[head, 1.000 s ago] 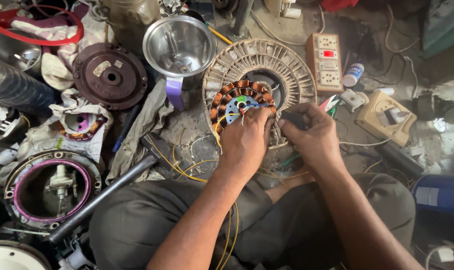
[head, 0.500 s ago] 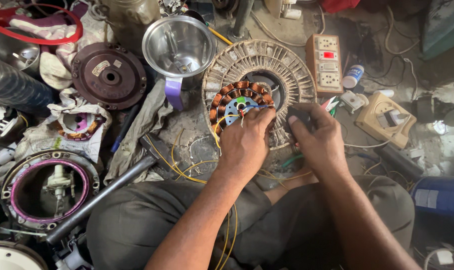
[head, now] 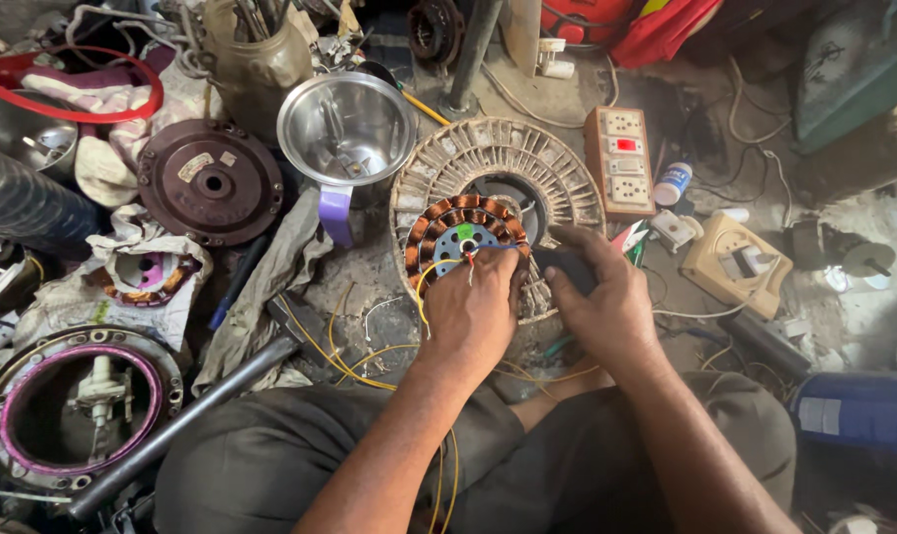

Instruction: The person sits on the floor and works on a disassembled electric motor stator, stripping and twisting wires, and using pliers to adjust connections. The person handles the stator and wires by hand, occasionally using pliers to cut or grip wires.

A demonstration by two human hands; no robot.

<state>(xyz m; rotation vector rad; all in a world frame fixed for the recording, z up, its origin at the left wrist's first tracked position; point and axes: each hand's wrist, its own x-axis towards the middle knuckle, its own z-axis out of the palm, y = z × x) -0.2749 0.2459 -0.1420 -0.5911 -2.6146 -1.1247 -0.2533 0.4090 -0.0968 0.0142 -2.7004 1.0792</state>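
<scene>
A round stator with copper-coloured windings lies on a larger grey finned disc on the floor in front of me. My left hand rests on the stator's near edge, fingers pinched on thin wires at its blue centre. My right hand sits just to the right, fingers curled around a small dark object over the disc's rim. Yellow wires trail from the stator toward my lap.
A steel jar with a purple handle stands behind the stator. A brown round cover lies left, a power strip right, a beige switch box beyond. A grey pipe and a motor housing lie at left.
Both hands have stayed on the stator with only small finger shifts. The view moved slightly, so the scene sits a little lower and to the right.
</scene>
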